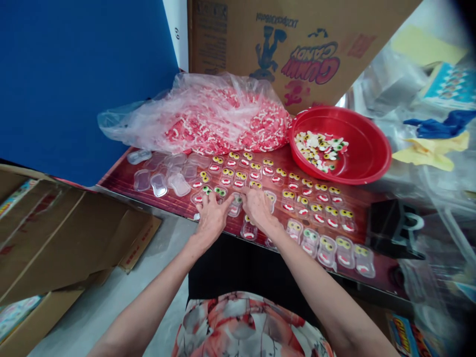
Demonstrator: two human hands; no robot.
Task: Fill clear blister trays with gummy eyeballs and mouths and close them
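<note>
At the near edge of the dark red tabletop our left hand and right hand press flat, fingers spread, neither grip closed on anything, on small clear plastic cups filled with eye and mouth gummies. Rows of filled cups run right; empty ones sit left. Behind: red plastic bowl of eye gummies, clear bag of red-white candy.
</note>
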